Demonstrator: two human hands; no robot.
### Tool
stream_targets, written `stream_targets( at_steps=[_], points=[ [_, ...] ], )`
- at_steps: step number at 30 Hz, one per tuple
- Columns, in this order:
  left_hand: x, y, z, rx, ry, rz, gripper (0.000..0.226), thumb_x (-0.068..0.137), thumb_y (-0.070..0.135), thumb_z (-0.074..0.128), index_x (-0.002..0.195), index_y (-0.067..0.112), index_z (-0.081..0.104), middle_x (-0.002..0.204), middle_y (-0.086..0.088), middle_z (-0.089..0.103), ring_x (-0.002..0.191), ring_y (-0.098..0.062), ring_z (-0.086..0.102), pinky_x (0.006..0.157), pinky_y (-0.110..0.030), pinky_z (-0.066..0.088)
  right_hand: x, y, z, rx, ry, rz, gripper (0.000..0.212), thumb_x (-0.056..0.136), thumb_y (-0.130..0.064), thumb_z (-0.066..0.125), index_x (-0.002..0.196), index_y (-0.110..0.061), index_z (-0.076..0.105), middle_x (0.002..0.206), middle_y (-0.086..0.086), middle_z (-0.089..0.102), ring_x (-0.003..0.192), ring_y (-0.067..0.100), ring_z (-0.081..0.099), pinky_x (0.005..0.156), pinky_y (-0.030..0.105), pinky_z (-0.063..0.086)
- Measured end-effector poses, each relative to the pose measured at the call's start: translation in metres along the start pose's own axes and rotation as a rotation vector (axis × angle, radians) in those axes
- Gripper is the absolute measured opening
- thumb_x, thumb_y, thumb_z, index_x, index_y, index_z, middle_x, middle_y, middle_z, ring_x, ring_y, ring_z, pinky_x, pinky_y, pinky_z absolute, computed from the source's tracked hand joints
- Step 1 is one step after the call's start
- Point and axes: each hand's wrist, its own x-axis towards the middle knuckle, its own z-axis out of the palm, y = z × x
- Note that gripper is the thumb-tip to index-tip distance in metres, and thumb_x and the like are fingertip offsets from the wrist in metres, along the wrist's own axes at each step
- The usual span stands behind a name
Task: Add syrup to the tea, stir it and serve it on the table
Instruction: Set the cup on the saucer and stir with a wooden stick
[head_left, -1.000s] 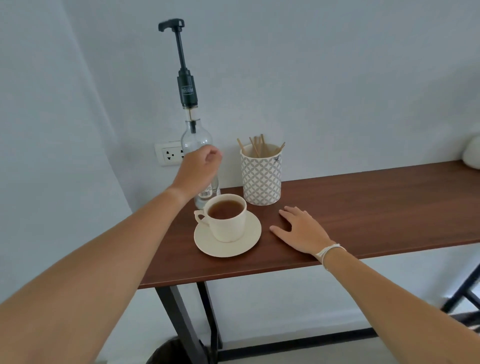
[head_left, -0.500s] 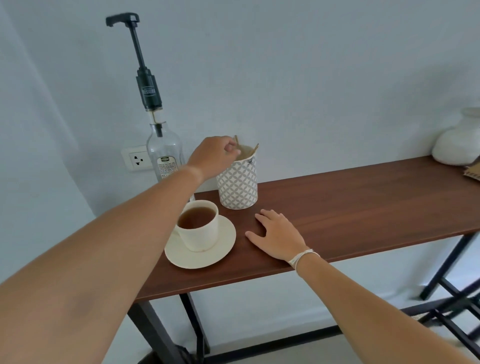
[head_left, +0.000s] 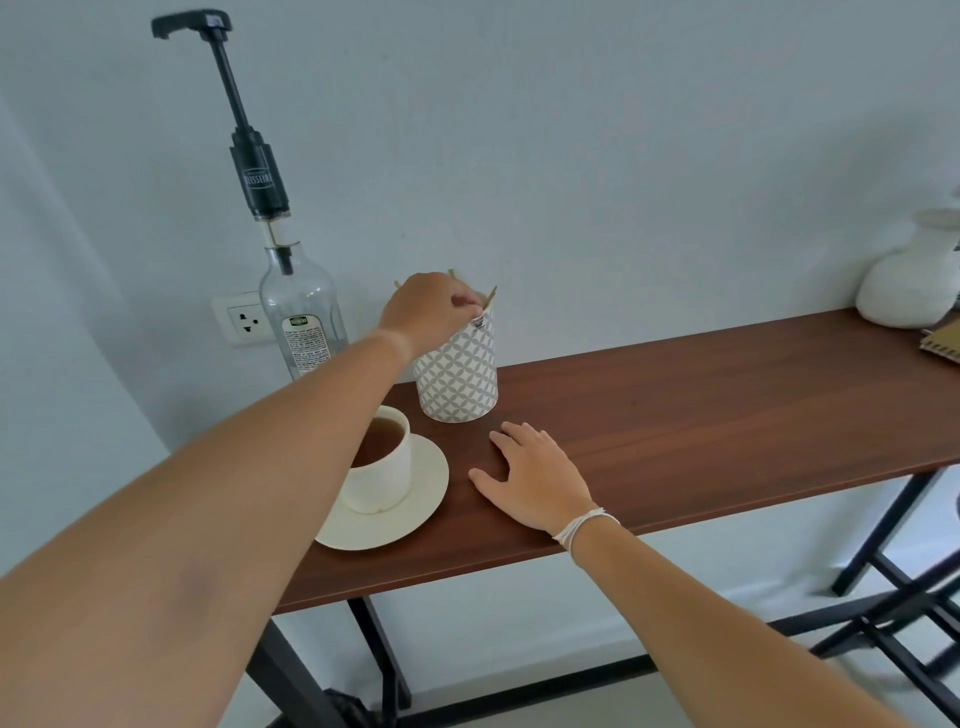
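Tea is sitting brown in the cream cup (head_left: 382, 475), which is standing on its saucer (head_left: 410, 514) toward the 8 o'clock side of the brown worktop (head_left: 701, 405). The left forearm is crossing over the cup's near rim, hiding part of it. At 12 o'clock from the cup, the patterned holder (head_left: 460, 376) is standing upright, with wooden stir sticks (head_left: 492, 294) poking out of its mouth. The left hand (head_left: 428, 312) is hovering over that mouth, its fingers (head_left: 467, 304) curling narrow and pinching among the sticks; whether they are actually gripping 1 is not clear. At 10 o'clock from the cup, the syrup bottle (head_left: 301, 312) is standing clear-glassed against the wall, its black pump (head_left: 257, 176) rising tall above it. The right hand (head_left: 535, 475) is lying flat on the worktop at 3 o'clock from the saucer, its fingers spreading wide and holding nothing. At the far 2 o'clock end a white vase (head_left: 909, 283) is sitting.
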Motion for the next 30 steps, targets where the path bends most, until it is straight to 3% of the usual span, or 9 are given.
stream_targets(
  at_steps=[8, 16, 21, 25, 30],
  points=[
    [-0.002, 0.001, -0.006, -0.08, 0.089, 0.002, 0.025, 0.091, 0.023, 0.056, 0.107, 0.012, 0.072, 0.112, -0.002, 0.069, 0.09, -0.007, 0.052, 0.079, -0.019, 0.035, 0.0, 0.0, 0.001, -0.015, -0.006, -0.004, 0.068, 0.09, -0.057, 0.037, 0.146, -0.017, 0.031, 0.157, 0.001, 0.024, 0.147, 0.02, 0.015, 0.12, 0.034, 0.008],
    [-0.013, -0.005, -0.04, -0.227, 0.287, -0.001, 0.023, 0.09, 0.021, 0.058, 0.101, 0.009, 0.073, 0.1, -0.001, 0.072, 0.083, -0.004, 0.057, 0.07, 0.0, 0.038, 0.0, -0.002, -0.001, -0.04, -0.019, 0.0, 0.068, 0.091, -0.057, 0.037, 0.146, -0.017, 0.031, 0.157, 0.001, 0.025, 0.146, 0.021, 0.017, 0.12, 0.035, 0.011],
    [-0.026, -0.015, -0.063, -0.37, 0.383, -0.055, 0.023, 0.09, 0.023, 0.057, 0.103, 0.01, 0.072, 0.093, 0.003, 0.067, 0.082, -0.006, 0.059, 0.078, -0.023, 0.053, 0.0, -0.005, -0.004, -0.035, -0.039, 0.015, 0.068, 0.091, -0.055, 0.039, 0.146, -0.016, 0.031, 0.157, 0.002, 0.025, 0.146, 0.021, 0.016, 0.119, 0.035, 0.011],
    [-0.036, -0.022, -0.074, -0.505, 0.456, -0.096, 0.02, 0.091, 0.021, 0.056, 0.101, 0.011, 0.07, 0.09, 0.003, 0.066, 0.073, -0.002, 0.058, 0.061, -0.011, 0.052, 0.001, -0.007, -0.005, -0.032, -0.047, 0.033, 0.067, 0.091, -0.054, 0.041, 0.145, -0.016, 0.033, 0.157, 0.002, 0.025, 0.146, 0.022, 0.017, 0.119, 0.035, 0.011],
    [-0.049, -0.033, -0.087, -0.628, 0.532, -0.147, 0.013, 0.09, 0.018, 0.058, 0.095, 0.012, 0.068, 0.078, 0.006, 0.064, 0.069, -0.007, 0.057, 0.058, -0.014, 0.053, -0.001, -0.009, -0.006, -0.022, -0.037, 0.037, 0.065, 0.091, -0.053, 0.042, 0.145, -0.016, 0.035, 0.156, 0.002, 0.026, 0.146, 0.022, 0.018, 0.119, 0.035, 0.011]
  ],
)
